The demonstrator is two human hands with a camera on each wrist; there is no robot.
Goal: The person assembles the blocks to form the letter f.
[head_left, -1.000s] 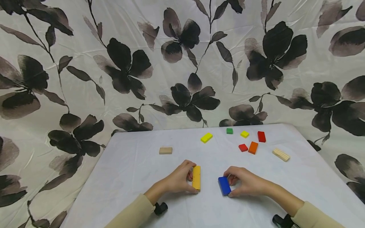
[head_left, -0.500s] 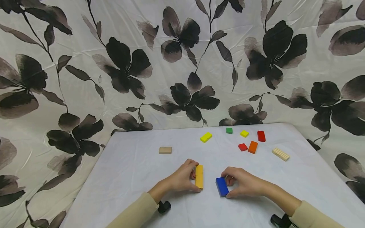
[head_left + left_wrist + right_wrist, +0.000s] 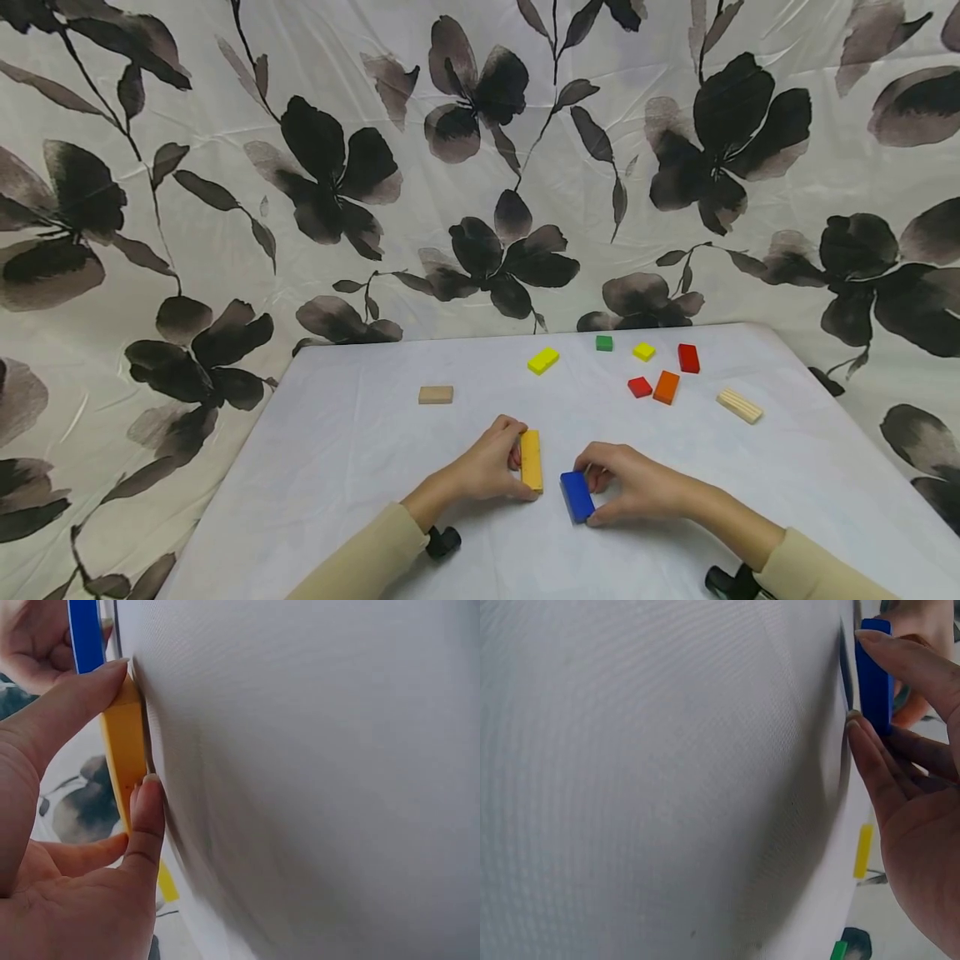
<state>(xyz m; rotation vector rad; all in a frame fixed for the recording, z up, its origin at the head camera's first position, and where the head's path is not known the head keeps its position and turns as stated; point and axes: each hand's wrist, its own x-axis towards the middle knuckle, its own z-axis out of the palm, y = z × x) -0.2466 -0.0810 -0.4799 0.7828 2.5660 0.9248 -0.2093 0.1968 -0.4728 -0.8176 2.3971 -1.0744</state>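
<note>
My left hand [image 3: 491, 462] grips a long yellow-orange block [image 3: 531, 461] by its two ends, thumb at the near end and fingers at the far one. In the left wrist view the same orange block [image 3: 126, 750] stands close along the white cloth. Just to the right, my right hand [image 3: 637, 479] pinches a blue block [image 3: 577, 497] between thumb and fingers, also by its ends. The right wrist view shows the blue block [image 3: 874, 679] right at the cloth, fingertips touching the surface beside it. A narrow gap of cloth separates the two blocks.
Farther back on the white table [image 3: 360, 450] lie a beige block [image 3: 436, 395], a yellow block [image 3: 543, 361], a green block [image 3: 603, 342], a small yellow block [image 3: 643, 352], red [image 3: 688, 358] and orange blocks [image 3: 666, 387], a small red block [image 3: 640, 387] and a ridged wooden block [image 3: 739, 406].
My left hand has moved right with the orange block, slightly away from me. My right hand has moved left and slightly nearer with the blue block, so the gap between them has narrowed.
</note>
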